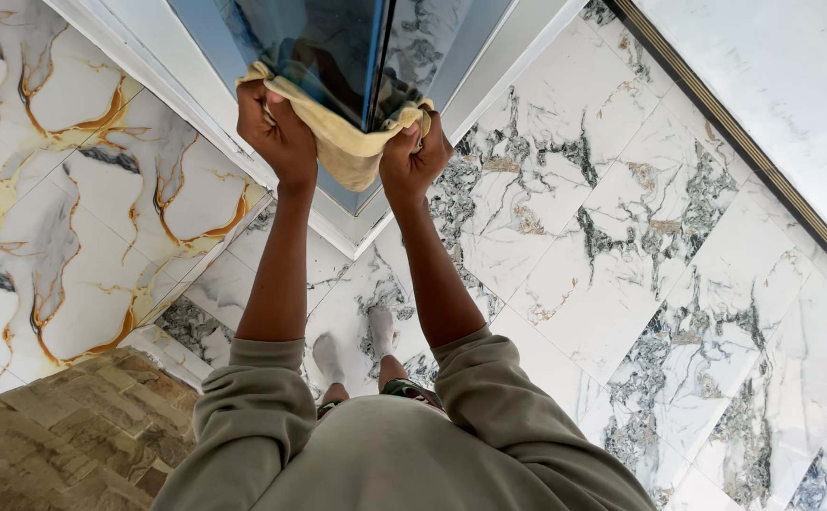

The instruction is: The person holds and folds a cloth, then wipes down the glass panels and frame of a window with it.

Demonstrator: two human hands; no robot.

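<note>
Hands meet at the top of the head view, both raised against a glass corner [357, 57] where two dark, reflective panes join at a thin vertical edge. A yellow cloth [349, 142] is wrapped round that corner, draped across both panes and sagging to a point just below the join.

Left hand [276, 132] is closed in a fist on the cloth's left end, pressing it against the left pane, knuckles toward the camera. Right hand [413, 156] is likewise clenched on the cloth's right end, on the right pane, just beside the corner edge. The two fists sit near each other, with the hanging fold of cloth between them.

Both forearms are bare and run from the corner down to olive-green sleeves [253, 397] pushed up near the elbows, part of a top that fills the bottom middle of the view.

White frames [149, 61] border the panes and run away from the corner to left and right. Left of the corner lies marble with gold and grey veins [54, 189]; right of it, white marble with grey veins [641, 237]. Below the corner, between the forearms, two feet [357, 345] stand on the grey-veined marble. A rough brown stone surface [63, 435] sits lower left, well apart from the corner.
</note>
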